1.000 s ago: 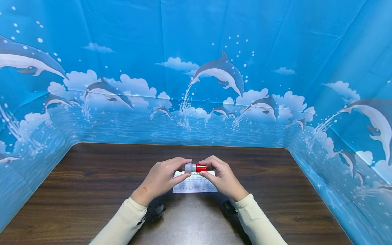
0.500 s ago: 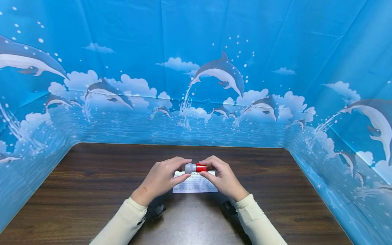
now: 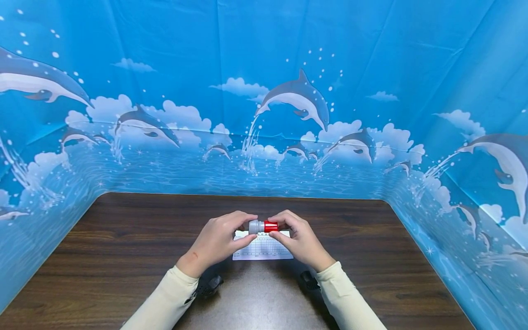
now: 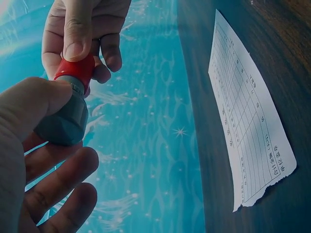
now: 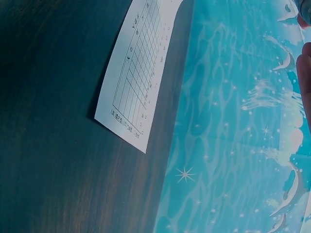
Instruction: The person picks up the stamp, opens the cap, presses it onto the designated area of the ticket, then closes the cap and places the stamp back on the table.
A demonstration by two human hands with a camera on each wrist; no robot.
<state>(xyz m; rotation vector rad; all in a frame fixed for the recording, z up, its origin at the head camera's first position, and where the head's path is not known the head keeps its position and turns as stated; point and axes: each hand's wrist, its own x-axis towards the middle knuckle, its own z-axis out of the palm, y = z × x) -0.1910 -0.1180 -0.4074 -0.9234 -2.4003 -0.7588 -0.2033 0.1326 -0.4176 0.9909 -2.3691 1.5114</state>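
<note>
A small stamp with a grey body and a red end (image 3: 256, 226) is held level between both hands in the head view, above a printed paper form (image 3: 263, 248). My left hand (image 3: 220, 240) pinches the grey body between thumb and fingers. On the right, my right hand (image 3: 299, 238) grips the red end (image 4: 77, 69), its thumb lying along it in the left wrist view. There, the lower fingers of my left hand spread below the grey bulb (image 4: 63, 124). In the right wrist view only a bit of a finger (image 5: 304, 73) shows at the edge.
The form, ruled with a grid and torn along one edge, lies flat on a dark wooden table (image 3: 136, 256). A blue dolphin-print backdrop (image 3: 264, 137) rises round the table's far and side edges. Dark wrist-worn devices (image 3: 210, 285) hang under both wrists.
</note>
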